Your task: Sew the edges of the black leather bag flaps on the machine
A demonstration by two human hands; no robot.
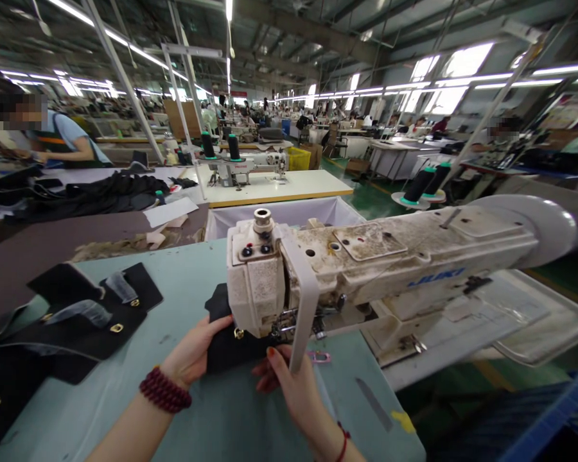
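A black panel [221,356] with a small gold-coloured metal fitting [239,333] lies under the head of a white, stained sewing machine [257,276]. My left hand [197,350] grips the panel's left edge, thumb on top and fingers beneath. Close to the needle area, my right hand [291,378] has its fingers curled at the panel's near right side, partly behind the machine's pale guard bar [304,321]. Whatever lies between those fingers is hidden. A small pink metal-like piece [319,357] sits on the table just right of that hand.
Black panels with gold fittings and clear strips [84,321] are piled on the blue-green table [173,282] at left. Thread cones [420,185] stand behind the machine. Another sewing machine [245,165] is beyond. A person [72,138] bends over work at far left.
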